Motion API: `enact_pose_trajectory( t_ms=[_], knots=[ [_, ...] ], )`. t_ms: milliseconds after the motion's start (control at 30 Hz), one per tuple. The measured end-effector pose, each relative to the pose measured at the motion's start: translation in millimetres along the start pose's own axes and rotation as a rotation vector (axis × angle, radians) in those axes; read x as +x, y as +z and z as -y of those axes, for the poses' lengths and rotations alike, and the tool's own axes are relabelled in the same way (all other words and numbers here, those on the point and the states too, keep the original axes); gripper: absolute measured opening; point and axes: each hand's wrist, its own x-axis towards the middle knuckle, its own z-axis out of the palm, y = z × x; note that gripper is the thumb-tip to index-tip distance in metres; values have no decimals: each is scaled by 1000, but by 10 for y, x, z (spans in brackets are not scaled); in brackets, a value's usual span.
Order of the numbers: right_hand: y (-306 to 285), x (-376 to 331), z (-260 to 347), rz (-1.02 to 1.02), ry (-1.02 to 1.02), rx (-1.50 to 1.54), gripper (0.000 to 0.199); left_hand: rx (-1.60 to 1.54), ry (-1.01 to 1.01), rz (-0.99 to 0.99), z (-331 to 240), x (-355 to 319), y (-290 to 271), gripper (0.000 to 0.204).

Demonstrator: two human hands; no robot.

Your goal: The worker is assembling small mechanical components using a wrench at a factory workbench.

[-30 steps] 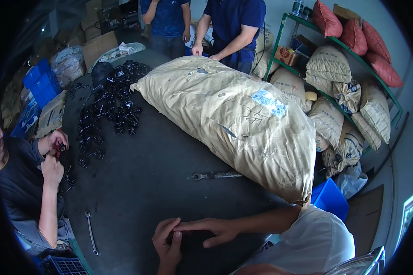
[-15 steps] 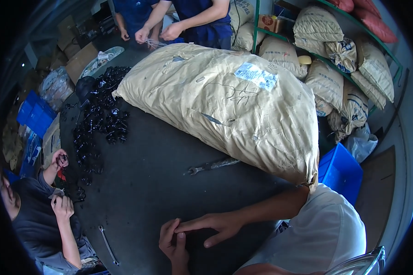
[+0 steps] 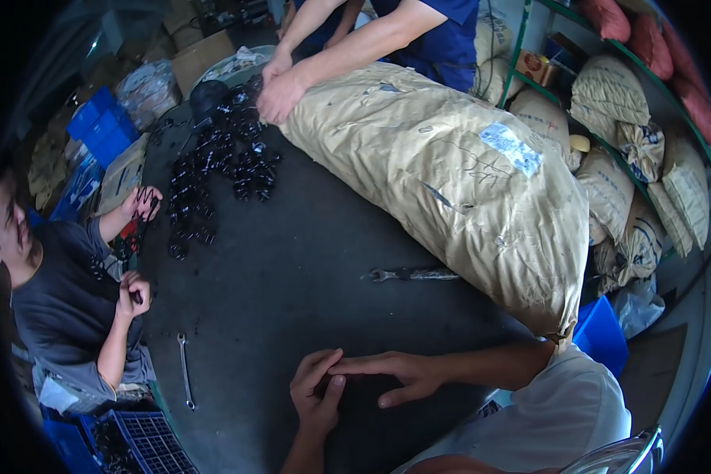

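Over the near part of the dark table, my left hand [image 3: 317, 389] is raised with fingers loosely bent and the thumb apart. My right hand [image 3: 407, 376] reaches in from the right with its fingers straight, and its fingertips meet those of the left. Neither hand shows anything in it. Beyond them a large, wrinkled tan sack [image 3: 450, 178] lies across the table, its near end by my right upper arm. A dark-handled wrench [image 3: 415, 275] lies against the sack's lower edge. Further left rests a silver open-ended wrench [image 3: 186, 371].
Black small parts [image 3: 221, 158] are heaped at the far left. A co-worker in blue grips the sack's far end; another person at the left handles black parts. Filled sacks [image 3: 608, 193] crowd a green rack [image 3: 521, 47]. A blue bin [image 3: 600, 336] stands behind the sack.
The view has shifted, so the table sits lower and further right. The blue-clad co-worker's hands have gone from some pale strands to the sack's far end. My hands keep nearly the same pose.
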Motion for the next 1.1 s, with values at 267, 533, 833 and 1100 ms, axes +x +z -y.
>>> enact_pose_trajectory(
  t_ms=[267,533,833,1100],
  knots=[
    [-24,16,38,1,34,22,80,-98,-60,12,41,-22,1,32],
    [-11,1,9,2,36,14,81,-55,-11,1,9,-29,10,32],
    [-41,16,44,1,54,-5,83,-49,-1,23,48,0,-9,32],
    [6,11,-11,-26,4,-71,82,-95,0,24,-1,-18,-16,32]
  ],
)
